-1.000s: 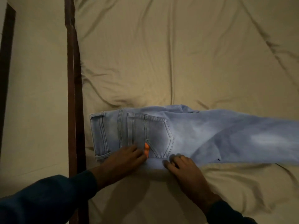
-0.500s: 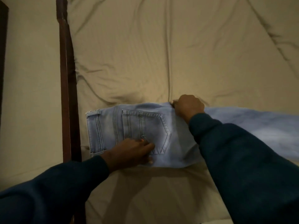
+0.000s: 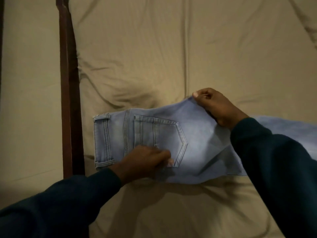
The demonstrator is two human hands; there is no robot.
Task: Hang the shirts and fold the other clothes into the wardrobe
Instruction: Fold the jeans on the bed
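Observation:
Light blue jeans [image 3: 197, 134] lie folded lengthwise on the bed, waistband to the left, back pocket up, legs running off to the right. My left hand [image 3: 145, 158] rests on the near edge of the seat by the pocket, fingers curled onto the denim; whether it grips is unclear. My right hand [image 3: 216, 107] pinches the far crotch edge of the jeans and holds it lifted off the sheet. No shirts or wardrobe are in view.
A beige bedsheet [image 3: 171, 57] with creases covers the bed. A dark wooden bed rail [image 3: 68, 83] runs down the left, with pale floor [image 3: 29, 100] beyond it.
My right hand moved from the near edge of the jeans to the far crotch edge, took hold of it and lifted it. My left hand stayed by the pocket.

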